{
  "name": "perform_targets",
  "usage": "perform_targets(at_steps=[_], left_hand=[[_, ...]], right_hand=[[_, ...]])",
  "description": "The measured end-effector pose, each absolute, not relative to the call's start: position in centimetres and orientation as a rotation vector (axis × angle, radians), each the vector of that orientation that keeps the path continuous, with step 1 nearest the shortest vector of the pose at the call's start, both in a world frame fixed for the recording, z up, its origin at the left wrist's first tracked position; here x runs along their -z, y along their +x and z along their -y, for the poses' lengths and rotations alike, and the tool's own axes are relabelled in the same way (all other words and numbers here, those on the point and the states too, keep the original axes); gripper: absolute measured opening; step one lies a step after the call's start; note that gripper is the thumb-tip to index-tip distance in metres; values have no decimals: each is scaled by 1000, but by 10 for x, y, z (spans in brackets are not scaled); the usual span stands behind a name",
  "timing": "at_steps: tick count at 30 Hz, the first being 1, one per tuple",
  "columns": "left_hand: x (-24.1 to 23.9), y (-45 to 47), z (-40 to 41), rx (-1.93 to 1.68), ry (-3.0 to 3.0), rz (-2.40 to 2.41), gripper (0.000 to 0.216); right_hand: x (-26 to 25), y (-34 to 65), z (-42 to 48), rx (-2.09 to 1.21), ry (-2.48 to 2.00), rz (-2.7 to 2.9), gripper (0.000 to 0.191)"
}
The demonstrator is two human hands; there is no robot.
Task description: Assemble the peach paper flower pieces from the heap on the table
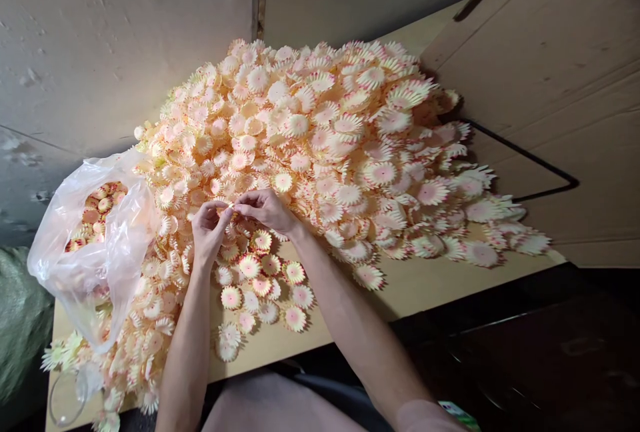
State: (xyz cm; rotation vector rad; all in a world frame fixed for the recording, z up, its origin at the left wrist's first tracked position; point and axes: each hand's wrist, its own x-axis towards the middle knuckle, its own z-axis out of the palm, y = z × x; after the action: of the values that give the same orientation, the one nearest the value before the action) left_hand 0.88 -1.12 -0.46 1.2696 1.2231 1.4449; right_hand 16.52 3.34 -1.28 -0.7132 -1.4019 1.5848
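My left hand [210, 224] and my right hand [266, 211] meet over the front of a large pile of artificial flower petal layers [300, 125]. The fingertips of both hands pinch one small pale petal layer [230, 206], mostly hidden by the fingers. Below the hands, a loose group of petal layers [261, 285] with pink or red edges and yellowish petals lies on the tabletop between my forearms. The big pile is cream to pale pink, with round flat centres and notched rims.
To the left, a translucent plastic bag [130, 219] holds more small red-edged petal pieces [103, 209]. A clear round container [67, 397] stands at the table's [425, 282] front left corner. Cardboard [550, 105] rises at the right, and a green sack [23, 325] sits far left.
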Motion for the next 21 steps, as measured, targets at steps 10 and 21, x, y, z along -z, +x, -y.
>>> perform_targets(at_steps=[10,21], left_hand=[[10,7,11,-1453,1240,-1350,29],[13,4,9,-1583,971,-1154,25]], right_hand=[[10,165,-28,-1608,-749,1348,23],[11,169,-32,-1611,-775,1143,23]])
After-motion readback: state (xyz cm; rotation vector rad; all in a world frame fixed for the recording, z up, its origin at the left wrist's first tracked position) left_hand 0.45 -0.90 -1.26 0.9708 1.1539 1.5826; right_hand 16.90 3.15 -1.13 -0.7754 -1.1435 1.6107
